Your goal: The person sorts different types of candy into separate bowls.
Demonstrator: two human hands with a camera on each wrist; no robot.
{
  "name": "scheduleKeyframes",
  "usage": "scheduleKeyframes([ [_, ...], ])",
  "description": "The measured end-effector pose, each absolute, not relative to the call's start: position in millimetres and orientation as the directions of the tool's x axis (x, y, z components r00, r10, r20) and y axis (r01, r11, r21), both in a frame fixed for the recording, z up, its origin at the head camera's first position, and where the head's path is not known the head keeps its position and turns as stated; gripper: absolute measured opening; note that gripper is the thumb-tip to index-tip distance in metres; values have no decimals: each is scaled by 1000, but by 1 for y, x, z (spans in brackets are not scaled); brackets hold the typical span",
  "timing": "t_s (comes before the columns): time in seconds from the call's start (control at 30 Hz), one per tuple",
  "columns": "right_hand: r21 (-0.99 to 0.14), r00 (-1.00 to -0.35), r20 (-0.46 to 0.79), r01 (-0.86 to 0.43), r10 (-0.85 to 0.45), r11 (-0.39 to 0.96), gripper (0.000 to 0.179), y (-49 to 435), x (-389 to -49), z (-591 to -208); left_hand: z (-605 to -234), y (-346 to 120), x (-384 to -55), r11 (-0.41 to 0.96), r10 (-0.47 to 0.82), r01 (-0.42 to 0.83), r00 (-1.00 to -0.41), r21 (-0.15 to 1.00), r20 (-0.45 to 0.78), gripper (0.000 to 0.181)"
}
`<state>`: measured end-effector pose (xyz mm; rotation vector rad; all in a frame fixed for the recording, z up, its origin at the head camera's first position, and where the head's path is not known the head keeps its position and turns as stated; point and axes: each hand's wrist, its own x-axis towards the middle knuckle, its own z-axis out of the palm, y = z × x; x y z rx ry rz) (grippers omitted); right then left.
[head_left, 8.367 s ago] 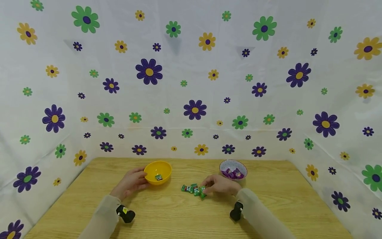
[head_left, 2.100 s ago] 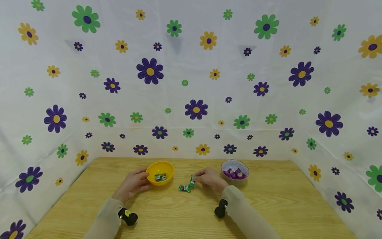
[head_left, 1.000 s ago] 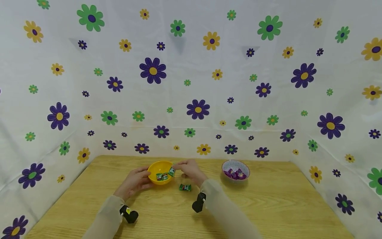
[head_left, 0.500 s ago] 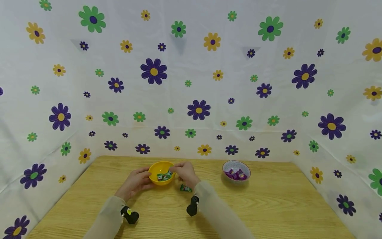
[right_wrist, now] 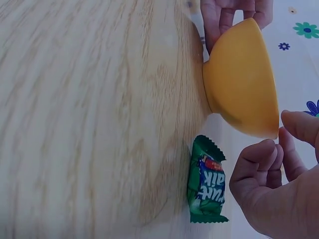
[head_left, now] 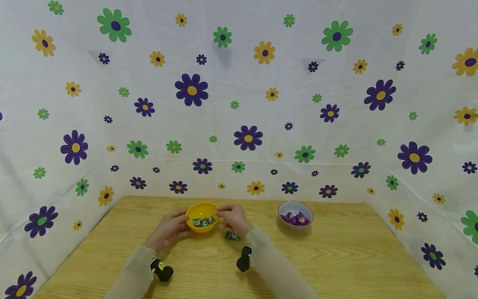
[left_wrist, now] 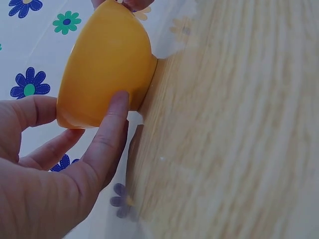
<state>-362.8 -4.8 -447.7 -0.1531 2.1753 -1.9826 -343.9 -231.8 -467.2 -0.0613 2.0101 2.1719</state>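
On the wooden table stands a yellow bowl (head_left: 203, 228) with several green-wrapped candies (head_left: 204, 222) lying inside. My left hand (head_left: 172, 227) grips the bowl's left side, and in the left wrist view its fingers (left_wrist: 107, 130) lie along the outer wall. At the bowl's right rim is my right hand (head_left: 234, 218), fingers bent and no candy seen between them. In the right wrist view its thumb (right_wrist: 301, 127) is beside the rim; whether it touches is unclear. One green candy (right_wrist: 207, 181) lies on the table below this hand.
A speckled bowl (head_left: 296, 205) with a reddish rim stands to the right, holding purple-wrapped candies (head_left: 297, 218). White flower-printed cloth (head_left: 239, 116) encloses the table (head_left: 336, 257) at the back and both sides.
My right hand has carried green candies one by one from the table into the yellow bowl; the latest has just been let go. My left hand has stayed at the bowl.
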Motion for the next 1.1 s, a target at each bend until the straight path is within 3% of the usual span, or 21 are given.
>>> scheduleKeyframes([
  [0.33, -980, -957, -55, -4, -285, 200, 19, 15, -372, -454, -470, -232, -347, -65, 98, -162, -983, 985, -155, 48],
  [0.73, -907, -875, -86, -129, -476, 400, 16, 46, -378, -459, -470, -232, -347, -79, 91, -166, -983, 983, -159, 47],
  [1.1, -889, -809, -126, -164, -574, 427, 8, 52, -380, -463, -471, -231, -346, -72, 83, -178, -982, 981, -172, 49],
])
